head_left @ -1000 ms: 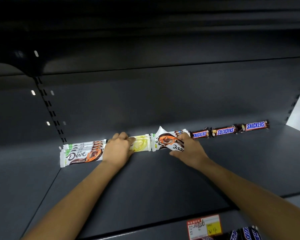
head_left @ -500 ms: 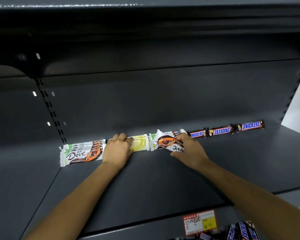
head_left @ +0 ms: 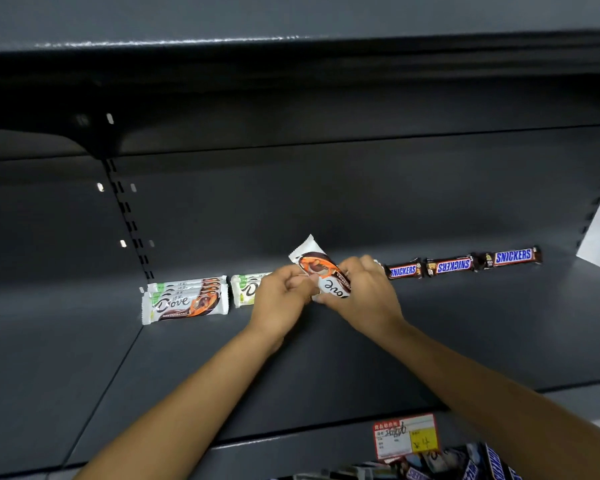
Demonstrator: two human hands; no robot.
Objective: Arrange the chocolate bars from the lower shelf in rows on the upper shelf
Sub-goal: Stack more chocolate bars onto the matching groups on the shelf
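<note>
On the dark upper shelf (head_left: 291,368) a row runs along the back. At the left lies a stack of white Dove bars (head_left: 184,299). Beside it lie green-and-white Dove bars (head_left: 246,289). Both my hands meet at the row's middle around a tilted white-and-orange Dove bar (head_left: 321,271). My right hand (head_left: 364,296) grips its lower end. My left hand (head_left: 281,299) pinches its near corner. Three Snickers bars (head_left: 461,265) continue the row to the right. More Snickers bars (head_left: 465,465) lie on the lower shelf at the bottom right.
A red-and-yellow price tag (head_left: 407,436) hangs on the shelf's front edge. The slotted upright (head_left: 129,216) stands at the back left. Another shelf (head_left: 291,46) overhangs above. A pale wall shows at the far right.
My left hand left the green-and-white bars and moved right to the orange Dove bar. That bar has been lifted and tilted up between both hands. The view tipped slightly downward.
</note>
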